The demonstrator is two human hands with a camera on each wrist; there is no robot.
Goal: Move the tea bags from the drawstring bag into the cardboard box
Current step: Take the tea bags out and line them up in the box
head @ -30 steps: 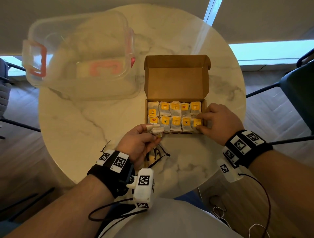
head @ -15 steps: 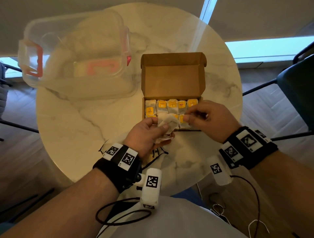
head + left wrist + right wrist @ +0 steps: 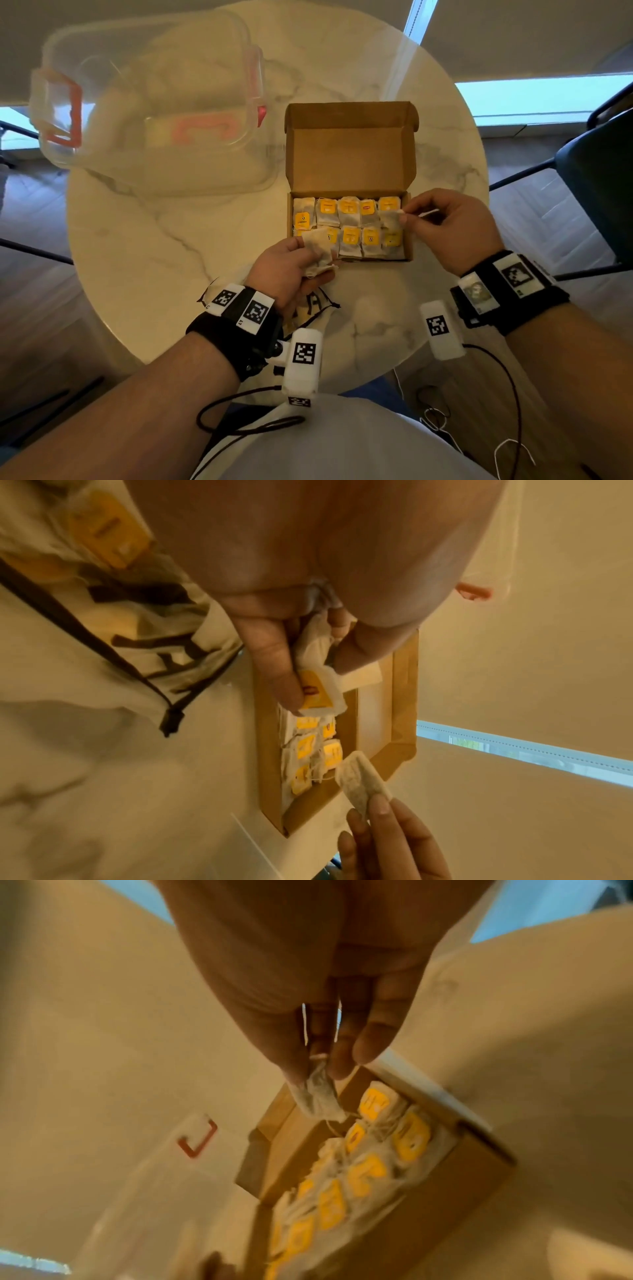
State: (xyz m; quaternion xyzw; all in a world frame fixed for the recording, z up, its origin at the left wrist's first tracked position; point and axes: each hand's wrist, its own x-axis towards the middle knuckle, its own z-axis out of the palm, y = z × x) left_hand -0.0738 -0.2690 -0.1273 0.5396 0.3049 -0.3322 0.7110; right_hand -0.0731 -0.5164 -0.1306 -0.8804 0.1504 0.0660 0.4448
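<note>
Paper tea bag (image 3: 390, 221): pinched in my right hand (image 3: 452, 229), over the right end of the cardboard box (image 3: 349, 150).
Spare tea bags (image 3: 318, 253): clamped in my left hand (image 3: 287, 270), at the box's near-left corner.
Box contents: two rows of yellow-tagged bags, looks almost full to me.
Drawstring bag (image 3: 103, 642): slack on the bench (image 3: 171, 257), under my left wrist.
Risk: the trailing string (image 3: 334, 1127) may snag a packed bag's tag and lift it out.
Nearby: clear plastic tub (image 3: 147, 102) left of the box, not in the way.
</note>
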